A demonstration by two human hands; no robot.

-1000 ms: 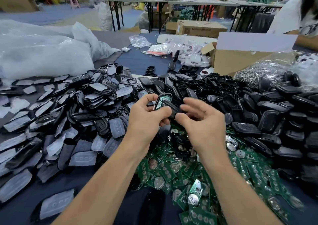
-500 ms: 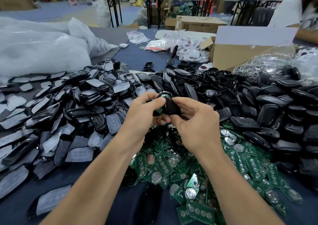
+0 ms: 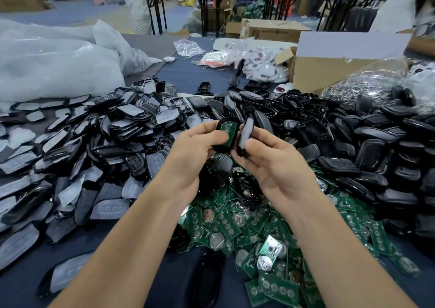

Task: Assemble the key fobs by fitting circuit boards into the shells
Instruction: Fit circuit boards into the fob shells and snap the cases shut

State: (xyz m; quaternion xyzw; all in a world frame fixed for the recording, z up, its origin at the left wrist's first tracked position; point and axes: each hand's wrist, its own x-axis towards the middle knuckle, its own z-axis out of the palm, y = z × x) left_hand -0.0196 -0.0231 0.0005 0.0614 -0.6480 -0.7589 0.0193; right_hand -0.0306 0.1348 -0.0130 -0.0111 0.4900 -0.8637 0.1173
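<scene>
While the left hand (image 3: 195,147) gripped a black shell half (image 3: 220,148) with a green circuit board (image 3: 227,131) already seated in it, the right hand (image 3: 270,164) pinched the mating cover (image 3: 246,133) by its edges, pale inner face turned toward the board. The two halves stood just beside each other above the heaps, tilted and apart at the top; whether they touched at the bottom could not be told. By that showing this fob had its board fitted and lacked only closing. Most of the job seemed to lie ahead: loose boards (image 3: 235,220) lay heaped under the wrists, empty shells (image 3: 353,143) were piled to the right and pad-lined covers (image 3: 94,143) to the left. No stack of finished fobs could be picked out for certain.
</scene>
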